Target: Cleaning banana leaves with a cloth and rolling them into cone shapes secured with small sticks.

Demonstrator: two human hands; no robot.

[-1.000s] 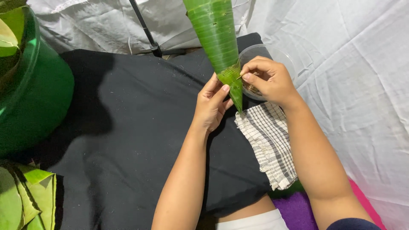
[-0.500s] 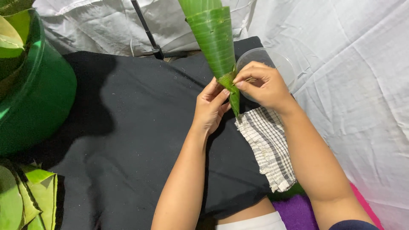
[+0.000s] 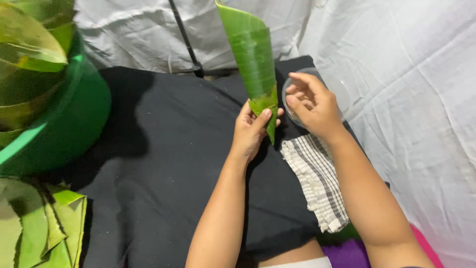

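Note:
My left hand grips the pointed lower end of a green banana-leaf cone, which stands upright with its wide mouth near the top edge of the view. My right hand has come off the cone and hovers just to its right, fingers loosely curled and holding nothing, over a clear round lid or bowl. Below my right wrist a checked grey-and-white cloth lies on the black cloth covering the work surface.
A large green tub holding leaves stands at the left. Folded banana-leaf pieces are stacked at the lower left. White sheeting hangs behind and to the right. A thin black rod leans at the back.
My right hand has let go of the cone's tip and moved right, towards the clear bowl. My left hand keeps hold of the cone's lower end.

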